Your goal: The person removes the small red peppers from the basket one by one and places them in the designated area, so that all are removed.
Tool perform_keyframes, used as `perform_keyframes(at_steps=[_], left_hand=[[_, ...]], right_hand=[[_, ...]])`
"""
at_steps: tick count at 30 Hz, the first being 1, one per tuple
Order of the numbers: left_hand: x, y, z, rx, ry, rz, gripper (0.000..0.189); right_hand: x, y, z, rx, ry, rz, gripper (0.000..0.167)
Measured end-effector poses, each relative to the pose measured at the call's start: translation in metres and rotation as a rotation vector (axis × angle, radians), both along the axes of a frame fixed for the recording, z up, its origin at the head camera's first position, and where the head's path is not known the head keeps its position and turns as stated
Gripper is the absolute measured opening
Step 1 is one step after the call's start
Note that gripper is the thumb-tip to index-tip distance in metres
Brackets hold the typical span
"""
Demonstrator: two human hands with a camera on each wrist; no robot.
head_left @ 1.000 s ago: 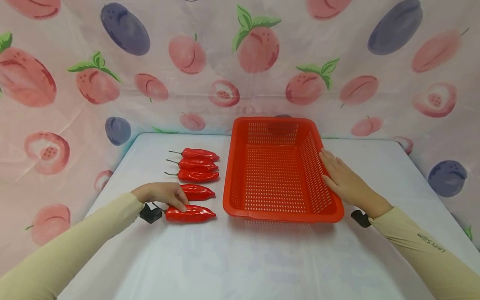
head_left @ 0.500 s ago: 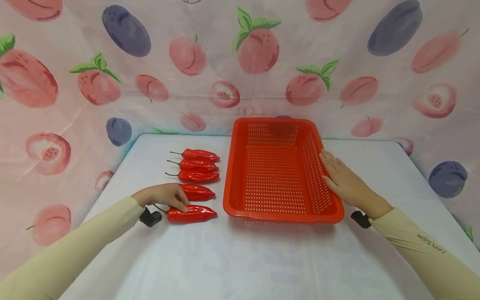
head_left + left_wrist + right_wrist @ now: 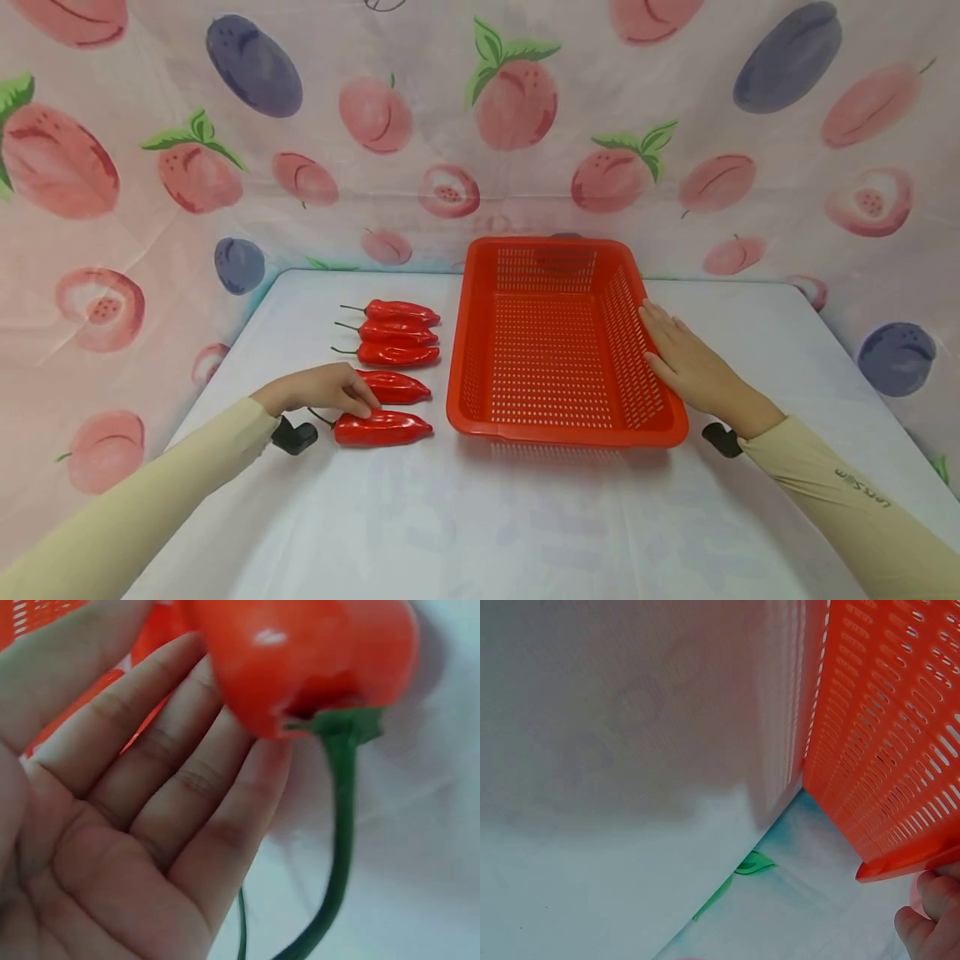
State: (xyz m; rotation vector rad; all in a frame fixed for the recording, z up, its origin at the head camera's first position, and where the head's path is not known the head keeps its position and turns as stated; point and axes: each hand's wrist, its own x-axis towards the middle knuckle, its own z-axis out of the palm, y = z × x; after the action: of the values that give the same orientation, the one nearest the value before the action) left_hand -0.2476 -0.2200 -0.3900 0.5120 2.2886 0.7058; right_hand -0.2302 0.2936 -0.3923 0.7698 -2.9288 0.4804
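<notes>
The nearest red chili pepper [image 3: 384, 428] lies on the table with its green stem to the left. My left hand [image 3: 330, 388] is over its far side. In the left wrist view, the hand's fairly straight fingers [image 3: 199, 769] reach to the pepper [image 3: 300, 652], their tips partly hidden behind it. A second pepper [image 3: 397, 387] lies just beyond, its stem end covered by the hand. On the right, my right hand [image 3: 693, 364] rests with extended fingers along the right rim of the red perforated basket [image 3: 567, 434]. Its fingertips touch the rim [image 3: 907, 864] in the right wrist view.
Three more red peppers [image 3: 397, 355] lie in a row farther back, left of the basket. A white cloth covers the table [image 3: 450, 533]. Behind it hangs a fruit-patterned curtain [image 3: 517, 192], close to the basket's far side.
The nearest pepper shifted slightly to the right at first, then stayed put. My left hand has since drawn back a little to the left. The right hand and basket have not moved.
</notes>
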Motion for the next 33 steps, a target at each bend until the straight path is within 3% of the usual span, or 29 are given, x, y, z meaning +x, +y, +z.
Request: perform_keyframes(at_steps=[8, 16, 22, 27, 31, 33], left_hand=[[-0.005, -0.013, 0.015, 0.133, -0.025, -0.014, 0.034], [-0.019, -0.028, 0.022, 0.304, -0.119, 0.158, 0.047], [-0.028, -0.037, 0.022, 0.464, -0.113, 0.233, 0.052], [-0.028, -0.033, 0.024, 0.511, 0.002, 0.329, 0.054], [-0.02, -0.02, 0.033, 0.533, 0.188, 0.437, 0.06], [-0.016, -0.01, 0.041, 0.543, 0.316, 0.482, 0.061]], right_hand=[[0.0, -0.001, 0.002, -0.002, -0.014, -0.002, 0.064], [-0.001, 0.001, 0.001, 0.013, -0.005, -0.002, 0.064], [-0.001, 0.001, 0.003, 0.024, -0.01, -0.004, 0.065], [-0.002, 0.001, 0.006, 0.058, -0.015, -0.022, 0.067], [-0.003, 0.003, 0.009, 0.108, 0.011, -0.035, 0.071], [-0.004, 0.004, 0.011, 0.123, 0.024, -0.038, 0.072]])
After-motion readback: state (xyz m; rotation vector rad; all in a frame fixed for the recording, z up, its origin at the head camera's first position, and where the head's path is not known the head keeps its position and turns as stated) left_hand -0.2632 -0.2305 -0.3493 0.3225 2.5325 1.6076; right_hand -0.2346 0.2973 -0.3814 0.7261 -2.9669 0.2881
